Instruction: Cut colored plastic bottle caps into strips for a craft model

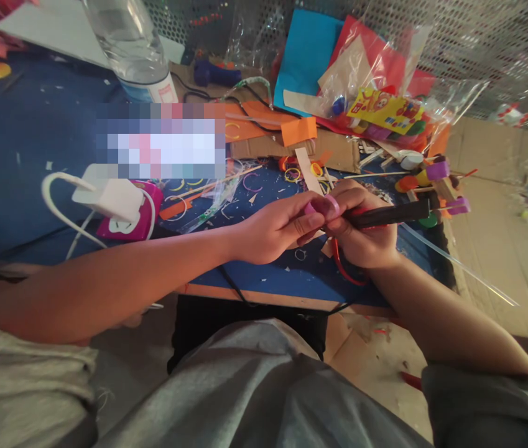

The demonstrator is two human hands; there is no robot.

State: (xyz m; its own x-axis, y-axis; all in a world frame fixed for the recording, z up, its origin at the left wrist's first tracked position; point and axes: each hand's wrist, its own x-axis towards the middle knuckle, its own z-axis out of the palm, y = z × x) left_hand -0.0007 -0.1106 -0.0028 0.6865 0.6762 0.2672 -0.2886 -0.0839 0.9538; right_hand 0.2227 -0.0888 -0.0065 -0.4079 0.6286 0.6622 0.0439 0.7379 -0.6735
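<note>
My left hand [268,233] pinches a small curled loop of purple strip [331,205] between thumb and fingers. On the loop's other side, my right hand [366,230] meets it with its fingertips, close against the left fingers. The same right hand is closed round a pair of scissors [397,213]. Their dark blade end points right, and a red handle loop hangs below the palm. Both hands are above the blue tabletop [287,280], near its front edge. The fingers partly cover the purple loop and the scissors' middle.
A water bottle [140,62] stands at the back left, near a white charger [105,193] on a magenta socket block [152,214]. Coloured paper [308,56], a plastic bag with a yellow label [385,111] and paper scraps lie behind my hands. Cardboard [487,218] lies at the right.
</note>
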